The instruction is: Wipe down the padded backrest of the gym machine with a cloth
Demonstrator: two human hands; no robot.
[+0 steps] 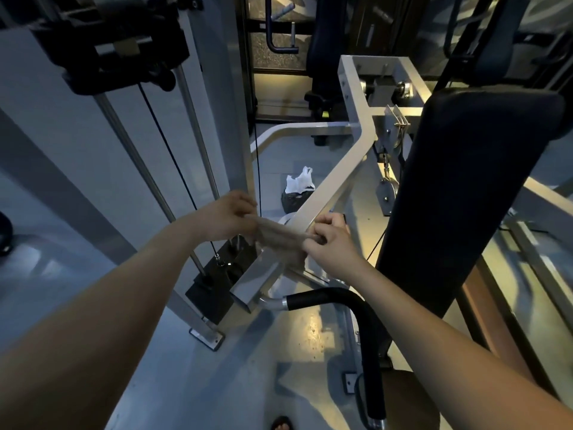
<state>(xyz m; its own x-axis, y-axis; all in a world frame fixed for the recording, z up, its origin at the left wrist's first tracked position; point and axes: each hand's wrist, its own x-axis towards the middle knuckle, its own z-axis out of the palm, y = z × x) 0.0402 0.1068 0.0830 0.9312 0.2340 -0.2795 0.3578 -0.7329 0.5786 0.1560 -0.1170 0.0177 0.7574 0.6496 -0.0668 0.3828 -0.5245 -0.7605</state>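
Cloth [279,240] stretched between left hand [226,217] and right hand [330,243], both pinching its ends; backrest [465,197] dark, upright, beside; grey glossy floor [93,274].

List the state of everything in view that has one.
left hand: pinches one end of the cloth.
right hand: pinches the other end.
cloth: stretched between the two hands, not on the pad.
padded backrest: upright, nothing touching it.
white bag: crumpled, on the floor.

Two hands [224,217] [333,246], one cloth [279,240], one backrest [465,197], one plastic bag [299,181].
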